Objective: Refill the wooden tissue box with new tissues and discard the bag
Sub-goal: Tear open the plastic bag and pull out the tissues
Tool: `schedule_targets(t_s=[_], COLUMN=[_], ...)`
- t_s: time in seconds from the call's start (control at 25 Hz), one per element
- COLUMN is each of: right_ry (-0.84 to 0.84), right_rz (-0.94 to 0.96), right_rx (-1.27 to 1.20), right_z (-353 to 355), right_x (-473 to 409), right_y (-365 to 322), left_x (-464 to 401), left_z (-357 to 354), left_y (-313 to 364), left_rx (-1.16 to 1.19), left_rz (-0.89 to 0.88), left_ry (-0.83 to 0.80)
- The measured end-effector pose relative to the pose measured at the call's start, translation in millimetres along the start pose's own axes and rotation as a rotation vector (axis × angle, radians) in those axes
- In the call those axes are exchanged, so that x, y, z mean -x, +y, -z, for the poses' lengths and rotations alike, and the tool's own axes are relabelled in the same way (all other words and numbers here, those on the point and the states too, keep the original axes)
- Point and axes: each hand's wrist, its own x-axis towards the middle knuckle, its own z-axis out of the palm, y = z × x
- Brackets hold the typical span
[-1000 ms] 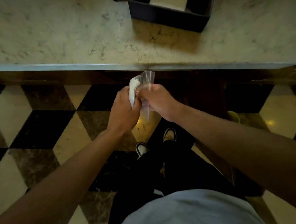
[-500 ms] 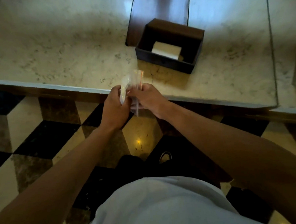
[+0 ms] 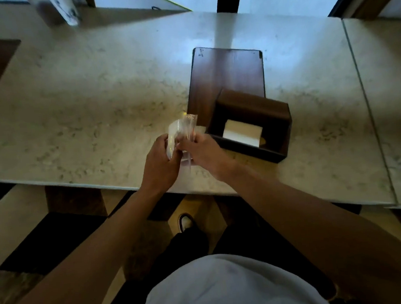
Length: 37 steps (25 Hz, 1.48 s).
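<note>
A pale, veined marble counter (image 3: pixel 77 108) fills most of the view. On it lies a flat dark wooden rectangular board (image 3: pixel 227 78), and at the board's near end sits an open dark wooden tissue box (image 3: pixel 259 121) with a white folded stack of tissues (image 3: pixel 242 132) inside. Just left of the box, above the counter's near edge, the left hand (image 3: pixel 159 165) and right hand (image 3: pixel 204 152) are both closed on a crumpled clear plastic bag (image 3: pixel 181 131) (something white shows through it), fingers pinching it between them
</note>
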Motion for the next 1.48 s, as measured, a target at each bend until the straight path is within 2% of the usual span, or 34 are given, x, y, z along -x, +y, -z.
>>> schedule_targets(t_s=[0.24,0.44,0.68,0.88,1.04,1.12,1.48], right_ry=[0.142,0.165,0.285,0.189,0.128,0.097,-0.074], right_rz=[0.034,-0.027,0.129,0.160,0.126,0.100,0.117], right_rx=[0.062,0.228,0.448,0.427,0.349,0.318,0.267], right_z=[-7.6,-0.1,22.4,34.3,33.5,32.4,40.7], right_x=[-37.7,-46.3,-46.7,-45.1,-47.6,-48.6,-47.8], right_y=[-16.9,-6.6,3.0,-7.8,-23.1,-31.1,-52.2], left_x=[-42.8,-39.1,-37.6,-35.2,-40.7,-45.2,-61.8], left_z=[-0.2,-14.4,-21.1,-18.7,-5.8,-0.2,19.7], left_y=[-22.3,-36.4,-23.0,-8.2,5.0,12.6,31.9], left_rx=[0.093,0.136,0.155,0.168,0.059,0.029,0.127], left_rz=[0.130,0.278,0.365,0.367,0.217,0.150,0.117], left_ry=[-0.046,-0.081,-0.057,0.015,0.194,0.223,0.024])
